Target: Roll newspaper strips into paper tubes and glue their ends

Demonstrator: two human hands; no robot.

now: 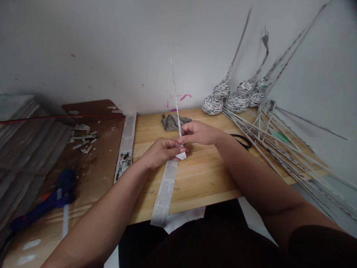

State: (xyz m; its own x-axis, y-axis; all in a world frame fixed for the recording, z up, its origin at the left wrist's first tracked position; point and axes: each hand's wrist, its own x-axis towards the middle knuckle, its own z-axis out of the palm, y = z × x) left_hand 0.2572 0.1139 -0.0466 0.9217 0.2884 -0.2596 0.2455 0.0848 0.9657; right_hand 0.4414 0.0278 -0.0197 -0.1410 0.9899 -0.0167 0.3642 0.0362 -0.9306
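Note:
Both of my hands meet over the wooden board, working on one newspaper strip that is partly rolled into a thin tube. The rolled paper tube rises upright from my fingers toward the wall. My left hand is closed, pinching the strip near the lower end of the tube, where a folded corner of paper shows. Just above it, my right hand pinches the tube between thumb and fingers. Below my left hand, the flat part of the strip hangs over the board's front edge.
A grey cloth lies behind my hands. Woven paper gourd shapes stand at the back right, beside several long paper tubes and black-handled scissors. At left are newspaper strips, a blue glue gun and paper scraps.

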